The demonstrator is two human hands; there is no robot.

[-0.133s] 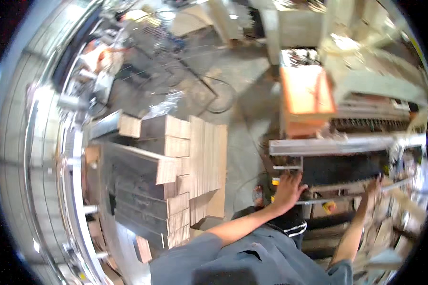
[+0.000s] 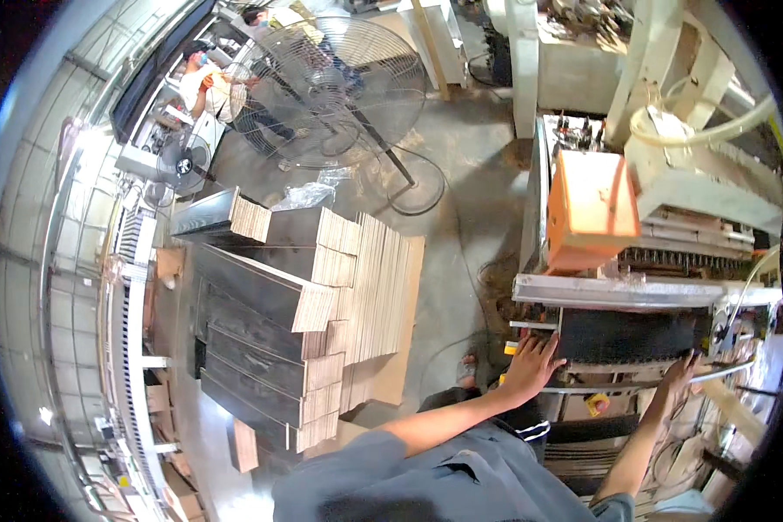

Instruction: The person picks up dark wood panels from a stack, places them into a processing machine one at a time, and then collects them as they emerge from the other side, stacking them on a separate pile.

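Note:
A black flat panel (image 2: 631, 335) lies in the machine on the right, below a pale metal crossbar (image 2: 644, 289). My left hand (image 2: 533, 367) is at the panel's near left corner, its fingers stretched out and slightly apart. At the near right corner is my right hand (image 2: 677, 376), with its fingers extended against the panel's edge. Neither hand visibly wraps round the panel. A thin metal rail (image 2: 618, 387) runs in front of the panel, and a red and yellow button (image 2: 597, 404) sits just below it.
To my left stand stacks of black-faced boards (image 2: 261, 348) with pale edges. An orange box-shaped cover (image 2: 592, 204) rises beyond the crossbar. Farther off are a large floor fan (image 2: 326, 91), its cable on the floor, and two people, one in a light top (image 2: 209, 91).
The whole view has shifted, so the machine and fan sit lower in the picture, and it is sharper. My hands remain at the panel's two near corners.

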